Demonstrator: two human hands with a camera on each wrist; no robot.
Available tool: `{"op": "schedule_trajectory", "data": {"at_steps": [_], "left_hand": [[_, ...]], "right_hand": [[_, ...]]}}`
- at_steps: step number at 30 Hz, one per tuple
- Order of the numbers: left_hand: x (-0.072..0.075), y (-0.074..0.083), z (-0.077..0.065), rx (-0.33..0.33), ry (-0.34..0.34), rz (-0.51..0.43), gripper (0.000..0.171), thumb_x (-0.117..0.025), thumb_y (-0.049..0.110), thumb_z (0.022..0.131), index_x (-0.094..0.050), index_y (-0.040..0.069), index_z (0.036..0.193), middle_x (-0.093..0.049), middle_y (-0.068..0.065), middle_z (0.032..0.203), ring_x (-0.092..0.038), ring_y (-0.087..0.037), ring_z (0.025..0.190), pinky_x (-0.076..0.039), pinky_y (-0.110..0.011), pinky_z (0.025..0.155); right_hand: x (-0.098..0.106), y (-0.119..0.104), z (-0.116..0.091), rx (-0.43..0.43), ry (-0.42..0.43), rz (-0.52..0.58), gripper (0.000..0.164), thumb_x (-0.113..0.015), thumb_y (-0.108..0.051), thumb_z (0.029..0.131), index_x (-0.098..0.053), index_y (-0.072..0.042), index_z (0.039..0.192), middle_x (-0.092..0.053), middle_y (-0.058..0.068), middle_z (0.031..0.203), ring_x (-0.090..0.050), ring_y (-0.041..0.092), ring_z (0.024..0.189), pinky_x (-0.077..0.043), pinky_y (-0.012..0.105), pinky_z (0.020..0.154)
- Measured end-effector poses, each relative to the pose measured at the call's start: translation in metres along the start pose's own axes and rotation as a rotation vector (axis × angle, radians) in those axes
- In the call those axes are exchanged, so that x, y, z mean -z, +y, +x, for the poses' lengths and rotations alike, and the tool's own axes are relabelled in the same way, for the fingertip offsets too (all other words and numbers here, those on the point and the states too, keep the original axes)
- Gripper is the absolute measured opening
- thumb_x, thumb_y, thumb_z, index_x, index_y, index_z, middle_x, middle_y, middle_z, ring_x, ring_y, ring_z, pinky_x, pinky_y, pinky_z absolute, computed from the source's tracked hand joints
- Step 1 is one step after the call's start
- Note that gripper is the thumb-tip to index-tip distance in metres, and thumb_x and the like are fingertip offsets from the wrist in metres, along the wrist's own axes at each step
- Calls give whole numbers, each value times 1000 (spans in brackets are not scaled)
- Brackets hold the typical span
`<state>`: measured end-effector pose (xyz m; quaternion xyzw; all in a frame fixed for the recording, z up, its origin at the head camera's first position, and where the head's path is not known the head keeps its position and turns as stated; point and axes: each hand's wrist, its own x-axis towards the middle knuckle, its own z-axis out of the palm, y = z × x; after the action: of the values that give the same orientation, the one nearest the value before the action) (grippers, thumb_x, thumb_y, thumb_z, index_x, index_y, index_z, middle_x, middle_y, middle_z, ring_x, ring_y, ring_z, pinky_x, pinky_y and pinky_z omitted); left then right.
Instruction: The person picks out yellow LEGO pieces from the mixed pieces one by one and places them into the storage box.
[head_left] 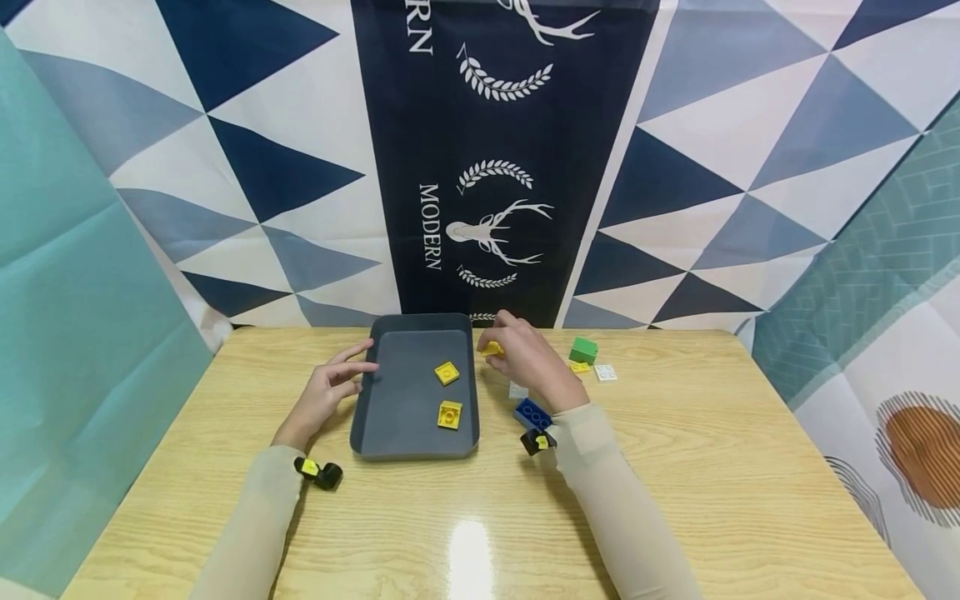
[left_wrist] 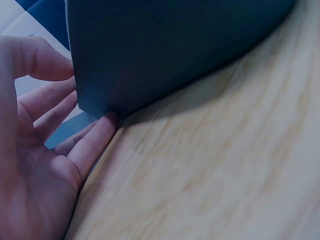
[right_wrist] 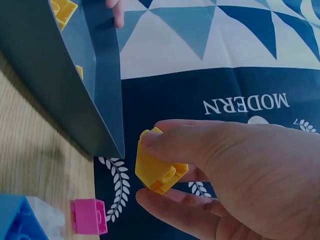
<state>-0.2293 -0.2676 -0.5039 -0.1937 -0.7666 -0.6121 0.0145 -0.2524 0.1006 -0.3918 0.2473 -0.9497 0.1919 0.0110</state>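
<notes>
Brick (right_wrist: 155, 162) in our right hand (head_left: 531, 358): we are holding it just right of the tray (head_left: 401, 400), by the far end.

We are pinching this yellow one between thumb and fingers, tilted and apart from the rim, so the tray's floor is lying leftward from the grip; we cannot tell its long axis for sure. Our left hand (head_left: 321, 402), farther from it, is resting relaxed fingers on the tray's left edge. Counting outward, we are finding one tray, two yellow pieces (head_left: 447, 372) lying inside, apart; then, near the right hand, one pale brick (head_left: 517, 390), one blue brick (head_left: 532, 414) and one pink brick (right_wrist: 90, 216); farther right, one green brick (head_left: 583, 350), one yellow plate (head_left: 579, 367) and one white plate (head_left: 605, 373) are clustering.
</notes>
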Motion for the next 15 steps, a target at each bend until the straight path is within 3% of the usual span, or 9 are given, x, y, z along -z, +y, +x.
{"op": "schedule_trajectory", "data": {"at_steps": [15], "left_hand": [[0, 0, -1, -9, -5, 1, 38, -56, -12, 103, -68, -20, 138, -35, -34, 179, -26, -57, 169, -40, -4, 117]], "right_hand": [[-11, -15, 8, 21, -27, -16, 17, -82, -10, 102, -87, -12, 118, -67, 11, 125, -62, 31, 113, -59, 46, 104]]}}
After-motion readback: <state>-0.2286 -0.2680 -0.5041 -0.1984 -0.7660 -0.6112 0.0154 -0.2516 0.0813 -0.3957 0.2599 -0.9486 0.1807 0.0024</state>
